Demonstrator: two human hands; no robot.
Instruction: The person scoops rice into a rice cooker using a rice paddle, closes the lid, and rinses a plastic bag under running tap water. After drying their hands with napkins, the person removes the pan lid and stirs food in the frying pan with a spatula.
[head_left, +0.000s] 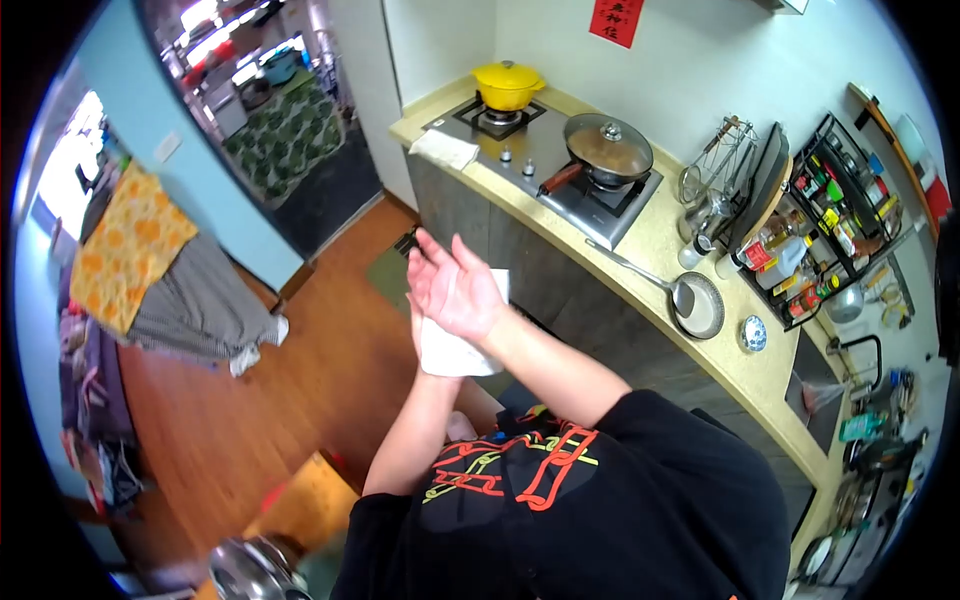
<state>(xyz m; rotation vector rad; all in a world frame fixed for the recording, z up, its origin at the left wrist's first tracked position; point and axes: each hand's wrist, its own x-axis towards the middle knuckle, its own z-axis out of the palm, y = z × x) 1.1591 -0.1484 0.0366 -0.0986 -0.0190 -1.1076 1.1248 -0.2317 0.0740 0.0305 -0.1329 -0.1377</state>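
In front of my body my right hand (455, 292) is turned palm up with its fingers apart, holding nothing in the palm. A white sheet, which looks like a paper towel (455, 350), lies beneath and around its lower edge. My left hand (415, 325) is behind it and presses the sheet against the back of the right hand. Most of the left fingers are hidden by the sheet and the right hand. Both forearms cross close together above the floor, left of the counter.
Along the counter stand a yellow pot (507, 86) and a lidded pan (606, 148) on the gas stove (560, 195). Farther right are a ladle (682, 297), a bowl (716, 308), a patterned small bowl (753, 334) and a seasoning rack (835, 200). A wooden stool (310, 505) is at lower left.
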